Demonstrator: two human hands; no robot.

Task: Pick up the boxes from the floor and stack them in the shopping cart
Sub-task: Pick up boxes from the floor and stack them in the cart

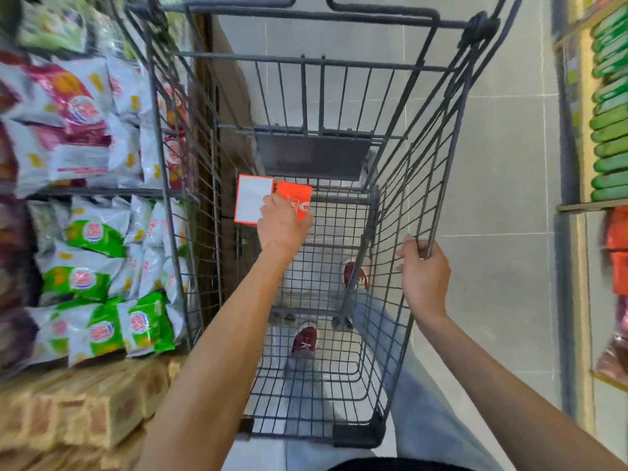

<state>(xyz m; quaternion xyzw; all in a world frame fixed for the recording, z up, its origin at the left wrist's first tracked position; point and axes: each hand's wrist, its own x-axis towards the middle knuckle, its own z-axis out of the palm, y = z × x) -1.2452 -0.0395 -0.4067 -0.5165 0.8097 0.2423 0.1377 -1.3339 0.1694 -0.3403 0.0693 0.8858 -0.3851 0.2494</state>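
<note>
My left hand (283, 224) reaches down into the dark grey wire shopping cart (413, 212), fingers closed around the near edge of an orange cardboard box (295, 198) at the cart's far left corner. A second orange-edged box with a white face (253, 202) stands just beside it, touching; can't tell if I'm gripping that one too. My right hand (424, 275) is wrapped tight on the cart's right top rim, red sneakers (304, 341) visible through the mesh floor.

snack bags (91, 232) fill left shelves; green packets (610, 130) line right shelves.
</note>
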